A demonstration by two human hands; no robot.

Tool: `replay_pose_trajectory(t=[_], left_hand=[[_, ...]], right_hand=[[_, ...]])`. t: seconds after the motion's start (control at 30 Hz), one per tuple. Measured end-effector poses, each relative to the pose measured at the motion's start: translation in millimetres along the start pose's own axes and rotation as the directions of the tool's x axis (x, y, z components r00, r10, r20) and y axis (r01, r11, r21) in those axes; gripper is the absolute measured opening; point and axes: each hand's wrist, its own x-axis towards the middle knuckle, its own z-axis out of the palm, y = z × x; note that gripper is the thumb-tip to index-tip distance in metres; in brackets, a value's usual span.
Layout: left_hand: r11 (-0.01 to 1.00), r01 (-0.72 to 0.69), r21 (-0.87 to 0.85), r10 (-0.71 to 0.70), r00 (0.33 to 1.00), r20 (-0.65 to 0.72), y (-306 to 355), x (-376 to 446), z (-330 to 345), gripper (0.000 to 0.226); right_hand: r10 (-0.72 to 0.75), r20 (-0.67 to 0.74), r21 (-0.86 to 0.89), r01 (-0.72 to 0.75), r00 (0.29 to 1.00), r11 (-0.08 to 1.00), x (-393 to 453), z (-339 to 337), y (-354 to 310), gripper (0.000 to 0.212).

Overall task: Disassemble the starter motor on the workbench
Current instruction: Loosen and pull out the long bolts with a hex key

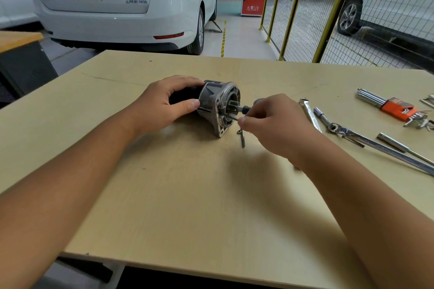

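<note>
Nearest the person, the right hand is pinching a thin bolt between thumb and fingertips just at the open face of the starter motor, apparently drawing it out of the flange; a dark tool tip is also showing at that hand, though whether the fingers are holding it cannot be told. Directly below that pinch, a loose bolt and a small nut are lying on the workbench, close enough to be brushed away by the wrist. Across from the pinch, the left hand is wrapping around the motor's dark body, thumb on the near side and fingers over the top, steadying it on its side. The motor is looking like cast metal over a steel core, so it is probably heavy, rigid and prone to rolling; the round body is the sensible hold, while the flange edges may be sharp and the bolt, being small and smooth, may slip. Outward of the right hand, a wrench, a ratchet handle and an extension bar are lying well apart from the motor, with a hex key set farther still. Beyond the bench, a white car and a wire fence are standing.
</note>
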Motion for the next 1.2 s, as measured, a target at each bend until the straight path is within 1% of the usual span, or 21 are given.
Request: replay_pose_trajectory(t=[0.23, 0.4, 0.47, 0.53, 0.6, 0.77, 1.03, 1.1, 1.2], left_hand=[[1.000, -0.004, -0.001, 0.004, 1.000, 0.001, 2.4, -0.3, -0.3, 0.041], [1.000, -0.006, -0.013, 0.006, 1.000, -0.003, 4.2, -0.1, 0.9, 0.041], [1.000, -0.002, -0.014, 0.002, 1.000, -0.007, 4.2, -0.1, 0.8, 0.041], [1.000, 0.001, -0.012, -0.001, 1.000, -0.004, 3.8, -0.5, 0.7, 0.042], [1.000, 0.003, -0.010, -0.003, 1.000, -0.004, 4.0, -1.0, 0.3, 0.042], [1.000, 0.005, -0.003, -0.005, 1.000, -0.006, 5.7, -0.9, -1.4, 0.042], [1.000, 0.003, 0.001, -0.003, 1.000, -0.003, 6.6, -1.7, -0.5, 0.042], [1.000, 0.000, 0.003, 0.000, 1.000, 0.000, 6.6, -1.4, -0.7, 0.042], [1.000, 0.000, 0.007, 0.000, 1.000, -0.002, 6.5, -1.0, -0.5, 0.041]], right_hand=[[-0.017, -0.068, 0.041, 0.020, 0.998, 0.999, -1.0, -0.4, 2.2, 0.012], [-0.003, -0.048, 0.093, 0.007, 0.999, 0.996, -1.7, -3.0, 1.4, 0.012], [0.007, -0.049, 0.104, -0.002, 0.999, 0.995, -2.3, -2.0, -0.1, 0.016], [0.026, -0.038, 0.121, -0.021, 0.999, 0.992, -2.4, -0.1, -1.6, 0.024], [0.039, -0.017, 0.102, -0.037, 0.999, 0.994, -2.2, 0.8, -2.9, 0.030], [0.042, 0.038, 0.029, -0.043, 0.998, 0.999, -1.1, -0.7, -4.3, 0.033], [0.009, -0.002, -0.024, -0.009, 1.000, 1.000, -0.5, -0.4, -2.0, 0.028], [0.037, 0.013, 0.031, -0.037, 0.999, 0.999, -0.8, -0.4, -2.6, 0.025], [0.155, 0.082, 0.161, -0.166, 0.985, 0.973, -1.6, -2.8, -4.0, 0.021]])
